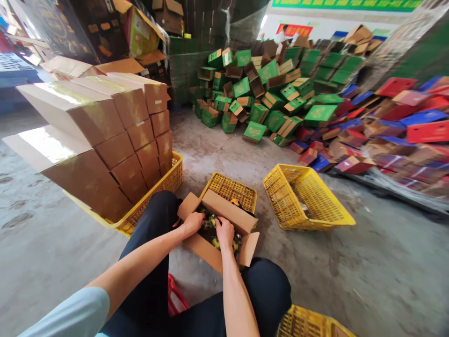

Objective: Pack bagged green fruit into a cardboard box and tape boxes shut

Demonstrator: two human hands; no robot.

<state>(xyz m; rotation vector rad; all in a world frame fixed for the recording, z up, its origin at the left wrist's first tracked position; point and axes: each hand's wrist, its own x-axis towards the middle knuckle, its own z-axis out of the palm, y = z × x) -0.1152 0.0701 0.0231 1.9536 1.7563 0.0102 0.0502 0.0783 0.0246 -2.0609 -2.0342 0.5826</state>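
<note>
An open cardboard box (206, 252) sits between my knees with its flaps folded outward. Inside it lies shiny dark plastic packaging (209, 232) with yellow-green contents showing; I cannot make out what they are. My left hand (194, 223) reaches over the box's left end, its fingers pinched on the packaging. From the near side, my right hand (225, 232) reaches in, with its fingers closed on the packaging near the middle. Behind the box's far flap, an orange and black object (236, 203) is partly hidden on an upturned yellow crate (229, 186).
Closed cardboard boxes (119, 150) are stacked in a yellow crate (177, 173) on my left. A tilted yellow crate (308, 199) stands to the right, another (308, 323) near my right knee. Heaped green boxes (254, 132) and red-blue boxes (428, 132) lie beyond.
</note>
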